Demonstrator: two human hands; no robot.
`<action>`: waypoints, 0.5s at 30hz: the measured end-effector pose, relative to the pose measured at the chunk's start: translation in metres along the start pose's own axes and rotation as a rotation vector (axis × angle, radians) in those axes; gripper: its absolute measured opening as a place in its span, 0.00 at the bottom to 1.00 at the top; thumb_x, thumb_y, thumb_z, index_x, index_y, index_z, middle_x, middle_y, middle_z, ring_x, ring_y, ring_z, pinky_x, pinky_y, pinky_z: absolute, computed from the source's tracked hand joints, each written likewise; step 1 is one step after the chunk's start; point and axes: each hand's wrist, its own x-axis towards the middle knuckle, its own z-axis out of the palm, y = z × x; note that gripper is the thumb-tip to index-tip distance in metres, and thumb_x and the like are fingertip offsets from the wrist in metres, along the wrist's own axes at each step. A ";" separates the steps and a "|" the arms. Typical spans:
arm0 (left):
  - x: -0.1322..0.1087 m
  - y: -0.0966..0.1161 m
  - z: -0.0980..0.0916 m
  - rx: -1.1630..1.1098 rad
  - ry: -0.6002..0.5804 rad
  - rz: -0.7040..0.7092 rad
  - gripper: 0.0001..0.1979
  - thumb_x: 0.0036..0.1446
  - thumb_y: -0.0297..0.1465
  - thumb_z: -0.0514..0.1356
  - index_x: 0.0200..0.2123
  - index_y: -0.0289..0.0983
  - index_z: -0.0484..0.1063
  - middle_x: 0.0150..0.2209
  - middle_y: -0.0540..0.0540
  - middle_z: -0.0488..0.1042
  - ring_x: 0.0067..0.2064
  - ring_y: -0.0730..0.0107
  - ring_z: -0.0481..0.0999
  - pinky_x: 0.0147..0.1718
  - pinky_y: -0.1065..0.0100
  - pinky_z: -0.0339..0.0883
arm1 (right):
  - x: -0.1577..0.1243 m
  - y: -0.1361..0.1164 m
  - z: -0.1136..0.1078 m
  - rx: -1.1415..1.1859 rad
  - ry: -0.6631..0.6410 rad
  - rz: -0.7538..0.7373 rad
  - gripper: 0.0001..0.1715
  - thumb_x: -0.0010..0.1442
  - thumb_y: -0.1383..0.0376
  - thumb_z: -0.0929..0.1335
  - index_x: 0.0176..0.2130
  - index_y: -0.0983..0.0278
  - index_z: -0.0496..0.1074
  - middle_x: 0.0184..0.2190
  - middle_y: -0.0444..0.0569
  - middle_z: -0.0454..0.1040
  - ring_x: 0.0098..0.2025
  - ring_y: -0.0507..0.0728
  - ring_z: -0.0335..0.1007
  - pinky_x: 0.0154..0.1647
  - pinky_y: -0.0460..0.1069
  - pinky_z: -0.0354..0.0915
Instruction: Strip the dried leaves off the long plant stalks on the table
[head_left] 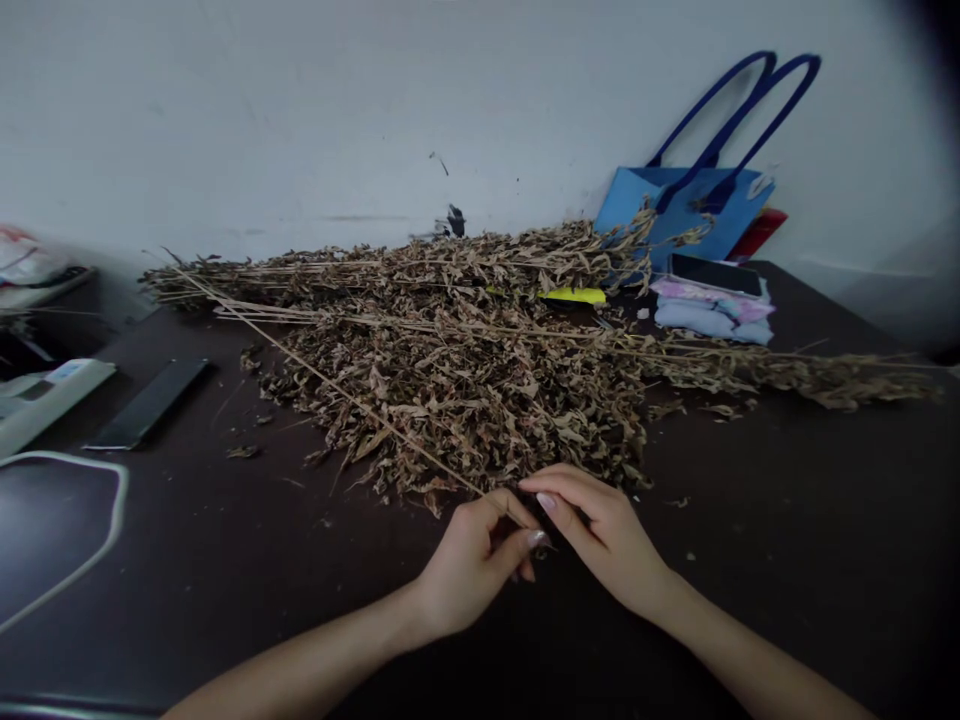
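My left hand (466, 568) pinches the near end of a long, thin dried stem (341, 392) between thumb and fingers. The stem slants up to the far left across a heap of dry, curled brown leaves (480, 400). A small dark leafy bit shows by my left fingertips. Just to the right, my right hand (615, 540) has its thumb and fingers drawn together at the near edge of the heap. What lies between those fingertips, if anything, is too small to make out.
Behind the heap lies a bundle of dried leafy stalks (420, 262); another stalk (787, 372) reaches right. A blue bag (675, 215) stands against the wall, near a phone (712, 275) on folded cloth (709, 318). On the left are a black flat object (150, 405) and white cable (116, 510).
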 end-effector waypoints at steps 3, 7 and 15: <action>-0.002 -0.003 0.006 -0.029 -0.005 -0.026 0.05 0.59 0.30 0.53 0.33 0.34 0.62 0.20 0.53 0.66 0.21 0.77 0.68 0.22 0.74 0.64 | 0.003 -0.004 0.000 0.034 -0.007 0.013 0.12 0.63 0.66 0.60 0.44 0.59 0.70 0.40 0.46 0.72 0.42 0.50 0.68 0.44 0.46 0.65; -0.003 -0.005 0.010 -0.009 -0.018 -0.005 0.03 0.59 0.28 0.51 0.34 0.34 0.62 0.21 0.51 0.68 0.21 0.76 0.69 0.22 0.74 0.66 | 0.013 -0.017 -0.002 0.051 -0.058 0.031 0.13 0.64 0.64 0.60 0.44 0.59 0.71 0.40 0.46 0.72 0.43 0.51 0.68 0.45 0.47 0.64; -0.009 -0.009 0.009 0.225 -0.020 0.109 0.08 0.54 0.20 0.50 0.36 0.31 0.66 0.25 0.47 0.70 0.25 0.72 0.71 0.24 0.72 0.68 | 0.057 -0.067 0.018 0.168 -0.280 0.029 0.18 0.61 0.63 0.63 0.51 0.60 0.66 0.31 0.42 0.73 0.31 0.48 0.68 0.35 0.45 0.65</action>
